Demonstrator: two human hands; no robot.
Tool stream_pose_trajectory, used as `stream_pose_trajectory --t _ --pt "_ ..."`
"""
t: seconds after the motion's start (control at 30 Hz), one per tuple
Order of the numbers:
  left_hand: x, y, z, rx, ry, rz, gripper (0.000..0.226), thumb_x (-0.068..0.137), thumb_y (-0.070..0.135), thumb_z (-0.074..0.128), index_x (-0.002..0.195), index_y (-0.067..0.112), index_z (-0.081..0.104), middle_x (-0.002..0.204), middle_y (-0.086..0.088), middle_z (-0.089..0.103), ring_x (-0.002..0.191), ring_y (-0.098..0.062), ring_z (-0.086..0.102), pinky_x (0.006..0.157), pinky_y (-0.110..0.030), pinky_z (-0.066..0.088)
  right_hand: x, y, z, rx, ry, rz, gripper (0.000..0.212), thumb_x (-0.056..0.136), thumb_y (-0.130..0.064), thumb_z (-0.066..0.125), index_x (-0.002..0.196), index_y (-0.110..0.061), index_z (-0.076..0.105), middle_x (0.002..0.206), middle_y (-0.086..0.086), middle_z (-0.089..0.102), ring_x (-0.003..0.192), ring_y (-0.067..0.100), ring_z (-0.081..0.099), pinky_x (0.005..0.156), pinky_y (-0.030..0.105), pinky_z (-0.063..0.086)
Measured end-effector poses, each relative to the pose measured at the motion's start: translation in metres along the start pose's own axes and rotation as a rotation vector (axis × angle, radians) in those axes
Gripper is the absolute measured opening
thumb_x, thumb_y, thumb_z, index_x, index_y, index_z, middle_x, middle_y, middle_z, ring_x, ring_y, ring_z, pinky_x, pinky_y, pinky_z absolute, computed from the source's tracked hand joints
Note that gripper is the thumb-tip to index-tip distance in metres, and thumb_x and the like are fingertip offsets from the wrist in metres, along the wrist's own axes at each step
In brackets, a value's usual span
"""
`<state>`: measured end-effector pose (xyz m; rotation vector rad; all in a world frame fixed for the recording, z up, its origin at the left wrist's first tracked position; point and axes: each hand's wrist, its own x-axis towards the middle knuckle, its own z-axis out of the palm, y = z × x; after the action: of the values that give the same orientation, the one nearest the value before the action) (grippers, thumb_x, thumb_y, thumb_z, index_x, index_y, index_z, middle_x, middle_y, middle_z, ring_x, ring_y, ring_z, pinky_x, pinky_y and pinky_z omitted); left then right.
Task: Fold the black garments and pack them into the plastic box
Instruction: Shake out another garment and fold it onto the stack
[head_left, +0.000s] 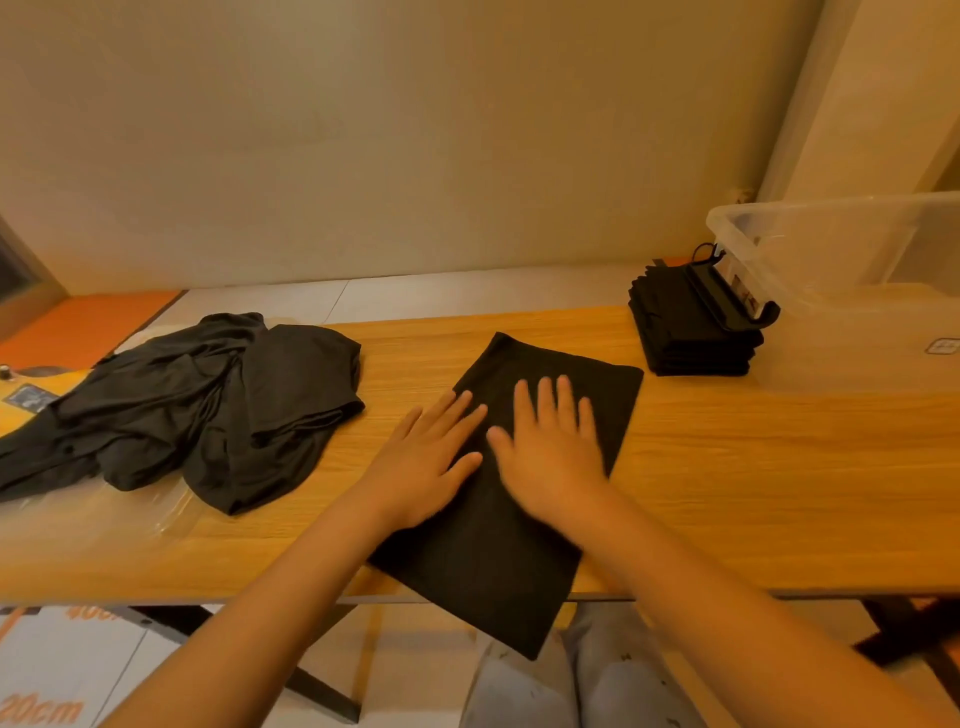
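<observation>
I see both hands flat, fingers spread, on the folded garment (498, 561) at the middle of the table (753, 467). My left hand (428, 457) presses its left edge, half on the wood; my right hand (550, 457) lies just beside it, fully on the cloth. The garment's near end hangs over the table's near edge. A loose pile (208, 405) sits left. A folded stack (691, 332) rests far right, against the clear box (857, 260).

From my remote station, I saw warm yellowish light wash a plain beige wall (363, 130) behind the wooden table (753, 493); pale floor tiles (415, 296) and an orange mat (88, 322) lay beyond.
</observation>
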<state>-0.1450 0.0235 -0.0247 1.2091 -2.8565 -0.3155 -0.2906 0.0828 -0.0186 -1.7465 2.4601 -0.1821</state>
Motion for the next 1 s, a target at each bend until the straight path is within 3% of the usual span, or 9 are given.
stream_pose_trajectory --t 0.07,0.17,0.27,0.37,0.47,0.57,0.7,0.8,1.0 --pt "0.005 -0.009 0.008 0.018 -0.039 0.007 0.056 0.101 0.050 0.024 0.151 0.037 0.001 0.161 0.012 -0.006 0.144 0.000 -0.012 0.118 -0.029 -0.007 -0.011 -0.004 0.019 -0.036 -0.076 0.032 0.072 0.099 -0.057 0.015 0.152 -0.016 -0.011 0.159 0.013 -0.017 0.144 0.031 -0.021 0.116 0.048 -0.011" --pt "0.006 -0.003 0.020 0.013 0.003 -0.124 0.056 0.100 0.052 0.020 0.151 0.039 0.001 0.160 0.012 -0.007 0.145 -0.002 -0.013 0.118 -0.034 -0.007 0.003 0.013 0.029 -0.057 -0.058 0.037 0.073 0.097 -0.061 0.013 0.153 -0.019 -0.009 0.160 0.009 -0.015 0.146 0.027 -0.018 0.118 0.046 -0.010" --pt "0.010 0.022 0.028 -0.001 0.056 -0.285 0.058 0.101 0.051 0.017 0.153 0.033 -0.001 0.161 0.006 -0.010 0.146 -0.008 -0.014 0.118 -0.038 -0.009 0.033 0.032 0.023 -0.061 -0.047 -0.040 0.067 0.098 -0.058 0.014 0.154 -0.024 -0.003 0.162 0.000 -0.007 0.148 0.019 -0.011 0.120 0.043 -0.005" --pt "0.015 0.036 0.028 -0.019 0.003 -0.332 0.062 0.100 0.054 0.015 0.153 0.029 -0.005 0.160 0.003 -0.014 0.146 -0.012 -0.017 0.119 -0.040 -0.011 0.061 0.059 0.011 -0.063 -0.058 -0.142 0.062 0.100 -0.055 0.016 0.154 -0.027 0.002 0.162 -0.005 -0.002 0.148 0.013 -0.006 0.120 0.041 -0.002" --pt "0.017 0.016 0.017 0.020 -0.028 -0.357 0.066 0.097 0.061 0.014 0.153 0.031 -0.005 0.160 0.004 -0.014 0.146 -0.014 -0.017 0.117 -0.042 -0.013 0.078 0.086 0.005 -0.091 -0.080 -0.165 0.060 0.101 -0.053 0.016 0.153 -0.028 0.001 0.162 -0.003 -0.002 0.148 0.015 -0.005 0.120 0.041 0.001" --pt "0.022 -0.015 0.004 0.069 0.082 -0.453 0.068 0.097 0.059 0.011 0.153 0.025 -0.008 0.160 -0.001 -0.017 0.146 -0.018 -0.017 0.118 -0.044 -0.011 0.091 0.102 -0.002 -0.133 -0.086 -0.102 0.061 0.101 -0.052 0.014 0.154 -0.024 0.000 0.162 -0.001 -0.003 0.148 0.017 -0.005 0.119 0.042 0.001" --pt "0.069 -0.018 -0.014 -0.026 0.210 -0.273 0.063 0.102 0.047 0.020 0.154 0.021 -0.002 0.161 -0.001 -0.008 0.148 -0.016 -0.009 0.121 -0.041 0.000 0.109 0.079 -0.006 -0.029 0.041 -0.060 0.058 0.103 -0.040 0.021 0.154 -0.018 0.002 0.162 0.001 0.000 0.148 0.017 -0.005 0.119 0.041 -0.001" --pt "0.121 0.001 -0.014 -0.063 0.259 -0.119 0.059 0.103 0.039 0.029 0.154 0.021 0.007 0.162 0.001 0.005 0.148 -0.013 0.002 0.121 -0.037 0.003 0.126 0.065 0.001 -0.041 0.045 -0.025 0.057 0.104 -0.036 0.020 0.154 -0.016 0.001 0.162 0.001 -0.003 0.148 0.017 -0.007 0.119 0.041 -0.003" --pt "0.175 -0.002 0.010 0.004 0.075 -0.002 0.056 0.103 0.043 0.023 0.154 0.025 0.009 0.162 0.006 0.005 0.147 -0.007 0.000 0.120 -0.032 0.000 0.152 0.073 0.015 -0.049 -0.014 -0.055 0.057 0.104 -0.043 0.017 0.154 -0.021 0.001 0.162 -0.002 -0.003 0.148 0.015 -0.007 0.120 0.040 -0.001"
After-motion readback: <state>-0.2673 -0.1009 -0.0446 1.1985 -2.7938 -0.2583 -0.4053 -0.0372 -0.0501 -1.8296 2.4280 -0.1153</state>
